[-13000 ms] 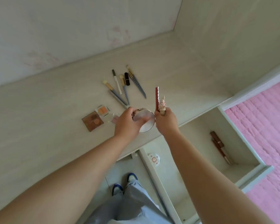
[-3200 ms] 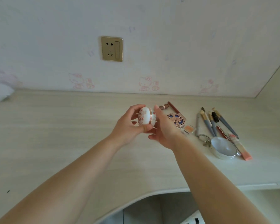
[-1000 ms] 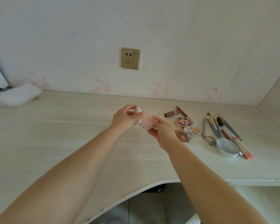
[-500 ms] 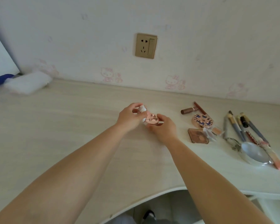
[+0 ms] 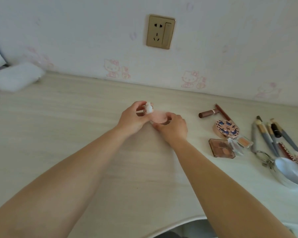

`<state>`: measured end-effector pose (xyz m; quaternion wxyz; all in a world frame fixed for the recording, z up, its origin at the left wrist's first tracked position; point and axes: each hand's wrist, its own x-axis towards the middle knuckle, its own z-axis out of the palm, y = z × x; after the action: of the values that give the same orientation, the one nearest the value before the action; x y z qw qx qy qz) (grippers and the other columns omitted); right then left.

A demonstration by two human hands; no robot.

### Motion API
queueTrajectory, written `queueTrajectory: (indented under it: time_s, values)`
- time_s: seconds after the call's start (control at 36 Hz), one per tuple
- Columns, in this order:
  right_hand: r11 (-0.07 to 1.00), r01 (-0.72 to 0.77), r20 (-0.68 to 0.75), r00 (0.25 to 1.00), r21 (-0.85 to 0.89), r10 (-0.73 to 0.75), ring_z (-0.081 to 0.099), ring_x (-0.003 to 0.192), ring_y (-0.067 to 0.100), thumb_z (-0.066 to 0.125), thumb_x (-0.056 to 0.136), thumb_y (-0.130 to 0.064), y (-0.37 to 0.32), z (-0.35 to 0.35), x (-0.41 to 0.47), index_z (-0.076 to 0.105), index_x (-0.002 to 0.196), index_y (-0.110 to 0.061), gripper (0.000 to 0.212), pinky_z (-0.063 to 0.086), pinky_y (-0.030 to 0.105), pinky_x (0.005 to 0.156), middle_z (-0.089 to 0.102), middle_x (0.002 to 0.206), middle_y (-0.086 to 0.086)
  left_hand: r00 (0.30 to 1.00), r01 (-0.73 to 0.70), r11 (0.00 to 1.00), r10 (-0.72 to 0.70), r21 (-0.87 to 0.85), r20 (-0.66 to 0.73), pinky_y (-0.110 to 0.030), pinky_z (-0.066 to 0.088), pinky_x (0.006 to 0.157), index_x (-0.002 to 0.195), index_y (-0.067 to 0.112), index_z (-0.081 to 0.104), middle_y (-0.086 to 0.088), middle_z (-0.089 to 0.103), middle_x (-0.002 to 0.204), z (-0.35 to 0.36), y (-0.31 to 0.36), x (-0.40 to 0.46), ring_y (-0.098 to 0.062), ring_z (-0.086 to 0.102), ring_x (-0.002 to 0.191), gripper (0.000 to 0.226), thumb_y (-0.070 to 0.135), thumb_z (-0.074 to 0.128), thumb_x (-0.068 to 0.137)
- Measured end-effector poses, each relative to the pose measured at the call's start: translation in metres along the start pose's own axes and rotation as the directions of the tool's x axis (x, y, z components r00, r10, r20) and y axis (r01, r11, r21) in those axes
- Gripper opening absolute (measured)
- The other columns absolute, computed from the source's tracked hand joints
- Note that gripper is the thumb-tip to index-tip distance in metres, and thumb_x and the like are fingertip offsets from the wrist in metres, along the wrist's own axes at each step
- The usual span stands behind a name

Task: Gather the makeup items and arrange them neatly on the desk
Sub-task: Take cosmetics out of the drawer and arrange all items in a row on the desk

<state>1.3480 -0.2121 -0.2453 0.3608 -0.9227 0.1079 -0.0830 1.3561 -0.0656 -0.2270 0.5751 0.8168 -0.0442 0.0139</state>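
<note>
Right now both hands meet at mid-desk (image 5: 76, 134): the left hand (image 5: 134, 119) pinches the compact's raised white lid (image 5: 148, 108), while the right hand (image 5: 173, 128) cups its pink base (image 5: 159, 119), touching on the lid's right; the other makeup lies well apart, far right.

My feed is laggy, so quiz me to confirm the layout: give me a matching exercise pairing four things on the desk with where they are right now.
Things:
1. round pink compact
2. brown lipstick tube
3. square brown palette
4. round mirror

Places:
A. far right, at the near end of the brushes
B. held between the left hand and the right hand, mid-desk
C. nearest the wall, beside a dark red pencil
D. just nearer than the patterned round case

Pairs: 1-B, 2-C, 3-D, 4-A
</note>
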Motion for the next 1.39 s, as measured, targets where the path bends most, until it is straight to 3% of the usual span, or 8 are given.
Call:
queueTrajectory:
  time_s: [0.06, 0.19, 0.31, 0.39, 0.83, 1.08, 1.28, 1.39]
  values:
    - [1.000, -0.006, 0.008, 1.000, -0.002, 0.006, 0.052, 0.108, 0.018, 0.071, 0.067, -0.056, -0.001, 0.001, 0.007, 0.061, 0.114, -0.024, 0.057, 0.041, 0.028, 0.076, 0.061, 0.109, -0.005, 1.000, -0.020, 1.000, 0.019, 0.017, 0.017, -0.007, 0.039, 0.078, 0.131, 0.022, 0.050, 0.007, 0.056, 0.129, -0.001, -0.001, 0.007, -0.004, 0.058, 0.100, 0.058, 0.029, 0.074, 0.078]
    - [0.999, 0.005, 0.038, 0.999, -0.033, -0.004, 0.052, 0.111, 0.019, 0.070, 0.067, -0.057, -0.003, 0.001, 0.031, 0.057, 0.119, -0.024, 0.063, 0.046, 0.036, 0.090, 0.059, 0.116, -0.004, 0.997, -0.073, 0.993, 0.070, 0.095, 0.031, 0.004, 0.039, 0.073, 0.132, 0.021, 0.050, 0.004, 0.059, 0.124, -0.002, -0.004, 0.028, -0.006, 0.061, 0.096, 0.064, 0.022, 0.077, 0.075]
    - [0.999, 0.004, 0.050, 0.999, -0.035, -0.002, 0.050, 0.115, 0.018, 0.071, 0.067, -0.057, -0.005, 0.002, 0.052, 0.054, 0.124, -0.024, 0.068, 0.045, 0.034, 0.092, 0.057, 0.120, -0.003, 0.994, -0.104, 0.986, 0.101, 0.128, 0.029, -0.014, 0.043, 0.088, 0.131, 0.022, 0.052, 0.003, 0.061, 0.121, 0.000, -0.006, 0.047, -0.010, 0.062, 0.102, 0.063, 0.023, 0.078, 0.073]
    - [1.000, 0.003, 0.049, 0.999, -0.028, -0.002, 0.049, 0.117, 0.018, 0.072, 0.067, -0.058, -0.006, 0.006, 0.067, 0.053, 0.126, -0.022, 0.071, 0.044, 0.035, 0.095, 0.056, 0.123, -0.003, 0.994, -0.110, 0.983, 0.107, 0.150, 0.027, -0.019, 0.042, 0.092, 0.132, 0.022, 0.051, 0.002, 0.060, 0.123, 0.000, -0.009, 0.063, -0.011, 0.061, 0.107, 0.064, 0.024, 0.077, 0.074]
    - [0.998, -0.001, 0.027, 1.000, -0.069, 0.003, 0.054, 0.113, 0.017, 0.070, 0.061, -0.065, -0.020, 0.028, 0.124, 0.053, 0.123, -0.028, 0.075, 0.045, 0.038, 0.095, 0.059, 0.116, -0.003, 0.992, -0.129, 0.981, 0.130, 0.148, 0.004, -0.019, 0.043, 0.092, 0.133, 0.028, 0.048, 0.008, 0.058, 0.125, -0.008, -0.022, 0.123, -0.001, 0.057, 0.098, 0.059, 0.026, 0.073, 0.079]
    - [0.994, -0.025, -0.010, 1.000, -0.107, 0.024, 0.056, 0.112, 0.016, 0.069, 0.060, -0.067, -0.028, 0.035, 0.138, 0.053, 0.122, -0.030, 0.074, 0.045, 0.037, 0.093, 0.063, 0.114, -0.007, 0.992, -0.119, 0.983, 0.123, 0.143, -0.020, -0.009, 0.036, 0.085, 0.137, 0.026, 0.045, 0.008, 0.056, 0.129, -0.009, -0.027, 0.140, 0.001, 0.055, 0.100, 0.061, 0.025, 0.070, 0.082]
    - [0.992, -0.025, -0.028, 0.999, -0.124, 0.022, 0.054, 0.115, 0.017, 0.067, 0.064, -0.067, -0.029, 0.036, 0.136, 0.049, 0.126, -0.027, 0.077, 0.042, 0.037, 0.095, 0.061, 0.118, -0.005, 0.991, -0.126, 0.979, 0.133, 0.162, -0.032, -0.021, 0.041, 0.097, 0.138, 0.026, 0.045, 0.008, 0.056, 0.131, -0.006, -0.031, 0.140, -0.004, 0.056, 0.111, 0.059, 0.027, 0.068, 0.083]
    - [1.000, -0.022, -0.005, 1.000, 0.000, 0.022, 0.052, 0.117, 0.019, 0.075, 0.068, -0.048, -0.028, 0.029, 0.127, 0.036, 0.139, -0.022, 0.085, 0.041, 0.038, 0.100, 0.055, 0.123, 0.001, 0.994, -0.088, 0.948, 0.106, 0.305, -0.041, -0.036, 0.040, 0.103, 0.145, 0.017, 0.031, -0.001, 0.041, 0.145, -0.005, -0.030, 0.137, -0.016, 0.046, 0.127, 0.077, 0.036, 0.069, 0.081]
